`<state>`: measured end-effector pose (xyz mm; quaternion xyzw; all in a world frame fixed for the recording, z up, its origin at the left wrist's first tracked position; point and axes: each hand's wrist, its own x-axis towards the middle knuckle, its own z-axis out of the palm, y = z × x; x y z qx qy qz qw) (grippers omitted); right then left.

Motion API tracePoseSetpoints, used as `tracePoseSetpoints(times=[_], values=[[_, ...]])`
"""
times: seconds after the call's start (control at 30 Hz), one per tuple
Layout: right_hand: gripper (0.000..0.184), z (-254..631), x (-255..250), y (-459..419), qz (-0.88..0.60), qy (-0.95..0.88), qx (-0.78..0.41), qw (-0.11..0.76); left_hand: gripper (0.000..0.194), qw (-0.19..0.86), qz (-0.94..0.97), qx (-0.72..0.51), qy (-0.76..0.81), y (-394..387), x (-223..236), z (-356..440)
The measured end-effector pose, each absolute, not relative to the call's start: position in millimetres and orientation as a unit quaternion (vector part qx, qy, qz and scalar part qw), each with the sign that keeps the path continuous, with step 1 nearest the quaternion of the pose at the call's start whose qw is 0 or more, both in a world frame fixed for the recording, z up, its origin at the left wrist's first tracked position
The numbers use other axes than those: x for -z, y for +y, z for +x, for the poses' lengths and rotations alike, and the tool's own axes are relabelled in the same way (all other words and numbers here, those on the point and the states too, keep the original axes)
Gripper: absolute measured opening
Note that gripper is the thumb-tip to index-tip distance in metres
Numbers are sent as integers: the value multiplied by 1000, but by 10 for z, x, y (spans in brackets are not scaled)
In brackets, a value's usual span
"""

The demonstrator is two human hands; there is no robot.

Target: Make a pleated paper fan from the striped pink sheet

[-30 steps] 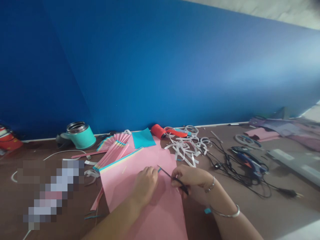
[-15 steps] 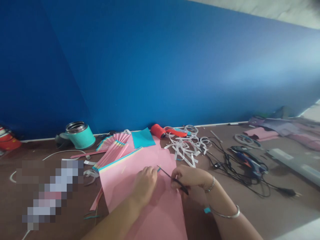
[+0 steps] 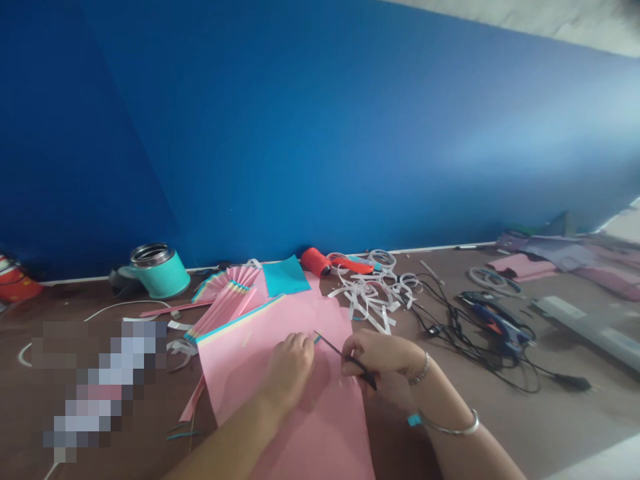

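Note:
My right hand (image 3: 375,357) is closed around black-handled scissors (image 3: 361,371), whose thin blade points up and left. Just left of the blade tip, my left hand (image 3: 293,360) rests over the pink paper (image 3: 240,373) with its fingers curled together. A sliver of a narrow blue strip (image 3: 317,339) shows at the left fingertips, near the blade; the rest of it is hidden by the fingers. Blue and yellow bands run along the pink paper's far edge. Beyond it lie a pleated pink paper fan (image 3: 225,307) and a blue paper piece (image 3: 287,277).
A turquoise mug (image 3: 163,273) stands at the back left, by the blue wall. Curled white strips (image 3: 373,297) lie beside a red roll (image 3: 316,261). To the right are a glue gun (image 3: 500,330), black cables (image 3: 457,337) and a long pale bar (image 3: 590,333).
Almost nothing differs. Both hands and the scissors keep their places over the pink paper; the view has shifted very slightly.

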<state>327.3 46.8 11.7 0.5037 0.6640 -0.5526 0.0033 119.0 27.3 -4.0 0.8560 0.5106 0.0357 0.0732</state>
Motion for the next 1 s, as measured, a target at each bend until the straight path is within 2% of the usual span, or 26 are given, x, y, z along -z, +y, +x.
tracePoseSetpoints(times=[0.4,0.47,0.57,0.67,0.83,1.0], values=[[22,3315,-97,502,503,655,563,-5,23,66,857,-54,508,282,85,1184],[20,3303,-94,533,555,658,509,-38,23,66,858,-54,507,282,83,1184],[16,3258,-55,601,684,646,326,-93,21,63,862,-52,500,268,93,1192],[12,3218,5,654,741,627,209,-120,21,57,873,-53,481,231,127,1206],[11,3208,64,649,766,615,123,-144,21,61,894,-91,435,197,127,1202],[7,3254,91,661,774,598,120,-170,17,204,823,-251,467,244,-234,1077]])
